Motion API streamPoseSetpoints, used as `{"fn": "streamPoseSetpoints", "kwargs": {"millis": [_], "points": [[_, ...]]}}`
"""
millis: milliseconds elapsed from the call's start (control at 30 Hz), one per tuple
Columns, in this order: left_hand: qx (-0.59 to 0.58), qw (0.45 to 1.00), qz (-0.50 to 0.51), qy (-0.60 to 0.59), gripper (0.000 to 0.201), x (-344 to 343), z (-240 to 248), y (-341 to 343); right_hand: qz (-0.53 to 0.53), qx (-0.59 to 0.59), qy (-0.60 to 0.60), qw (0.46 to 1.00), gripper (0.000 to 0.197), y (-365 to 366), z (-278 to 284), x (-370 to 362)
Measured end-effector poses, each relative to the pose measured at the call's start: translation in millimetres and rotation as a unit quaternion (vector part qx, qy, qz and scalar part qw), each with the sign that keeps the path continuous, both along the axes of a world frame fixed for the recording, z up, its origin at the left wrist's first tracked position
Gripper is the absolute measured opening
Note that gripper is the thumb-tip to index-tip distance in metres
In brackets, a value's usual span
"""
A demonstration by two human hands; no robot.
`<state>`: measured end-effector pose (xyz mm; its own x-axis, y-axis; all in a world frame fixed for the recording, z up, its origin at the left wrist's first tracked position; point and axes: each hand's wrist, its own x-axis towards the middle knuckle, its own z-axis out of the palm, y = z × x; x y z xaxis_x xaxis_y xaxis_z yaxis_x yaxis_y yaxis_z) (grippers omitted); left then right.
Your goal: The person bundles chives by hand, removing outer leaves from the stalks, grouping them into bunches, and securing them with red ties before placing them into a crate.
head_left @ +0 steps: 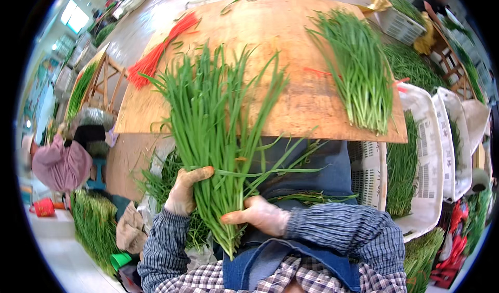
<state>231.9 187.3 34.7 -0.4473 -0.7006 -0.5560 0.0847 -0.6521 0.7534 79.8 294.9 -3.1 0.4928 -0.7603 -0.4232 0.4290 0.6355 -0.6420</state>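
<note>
A loose bunch of garlic chives [205, 119] slants up in front of me, its pale stem ends near my apron and its leaf tips over the wooden table. My left hand [186, 190] is closed around the left side of the bunch, thumb across the leaves. Lower down, at the stems, my right hand [260, 216] grips from the right with its thumb over them. Several stray leaves stick out to the right above my right hand. Both hands look covered by thin pale gloves, with orange at the fingertips.
On the wooden table [291, 103] lie a bundle of red ties [163, 51] at far left and another chive bunch [361, 72] at right. White crates [429, 158] with chives stand to my right. More chives [93, 223] are heaped at left, near a person in pink [62, 163].
</note>
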Motion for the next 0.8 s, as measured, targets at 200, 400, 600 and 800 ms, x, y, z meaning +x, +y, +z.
{"fn": "streamPoseSetpoints", "kwargs": {"millis": [200,400,600,800], "points": [[-0.026,0.999,-0.009,0.030,0.046,23.7,-14.8,-0.3,-0.191,0.032,0.124,0.973,0.034,0.3,-11.0,-62.3],[0.009,0.981,0.074,0.176,0.058,19.9,-45.2,-21.3,-0.337,-0.043,0.093,0.936,0.041,-47.3,-8.4,-54.0],[-0.138,0.979,0.017,0.150,0.062,2.0,2.0,-15.8,-0.284,-0.137,0.079,0.946,0.049,-93.2,48.3,11.9],[-0.448,0.891,-0.021,0.067,0.043,-21.5,103.5,-55.7,-0.271,-0.419,0.160,0.852,0.051,-133.5,146.2,-14.4]]}}
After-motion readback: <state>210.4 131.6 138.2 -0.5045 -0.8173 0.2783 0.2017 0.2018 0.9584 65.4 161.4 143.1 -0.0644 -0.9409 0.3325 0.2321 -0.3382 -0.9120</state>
